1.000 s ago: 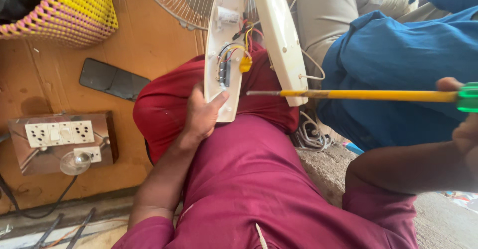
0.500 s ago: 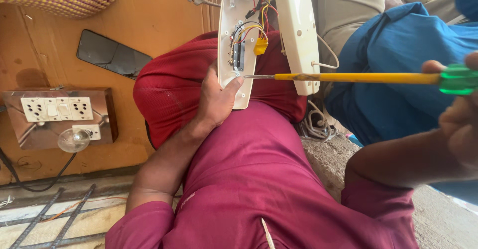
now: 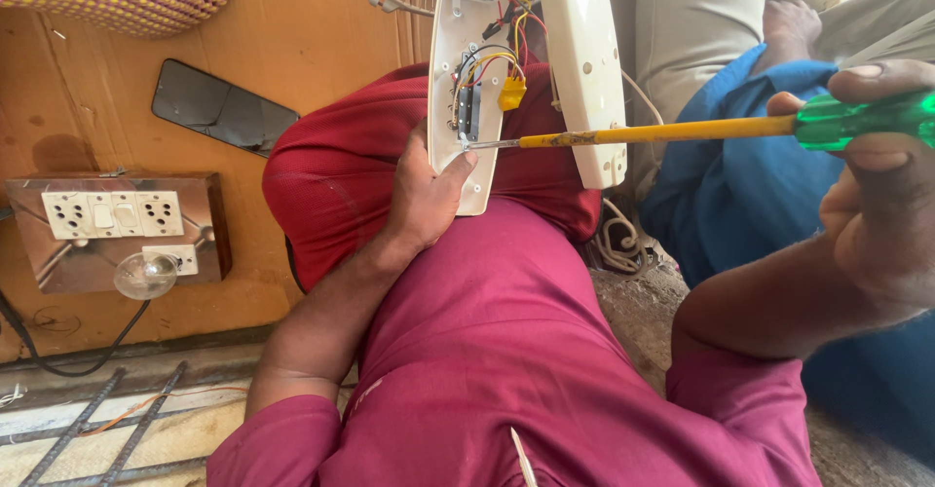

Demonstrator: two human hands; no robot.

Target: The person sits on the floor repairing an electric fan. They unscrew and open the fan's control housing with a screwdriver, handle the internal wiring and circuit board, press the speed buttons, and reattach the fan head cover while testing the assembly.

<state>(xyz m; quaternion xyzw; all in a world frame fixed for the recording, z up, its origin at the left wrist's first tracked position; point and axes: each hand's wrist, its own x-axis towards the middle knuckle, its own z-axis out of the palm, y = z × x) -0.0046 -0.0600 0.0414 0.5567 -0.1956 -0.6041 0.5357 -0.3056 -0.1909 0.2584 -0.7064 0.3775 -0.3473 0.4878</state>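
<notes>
1. The left hand (image 3: 421,195) is clamped on the lower edge of the open white casing (image 3: 466,88), which rests on the raised knee, its long axis running up and away.
2. The right hand (image 3: 881,185) is closed around the green handle of the screwdriver (image 3: 662,133), well to the right of the casing.
3. The screwdriver's long axis lies nearly level and crosswise, tip pointing left into the casing by the wires (image 3: 502,54).
4. The tip seems to touch a screw there; too small to be sure.
5. The left hand is the nearer to that spot.
</notes>
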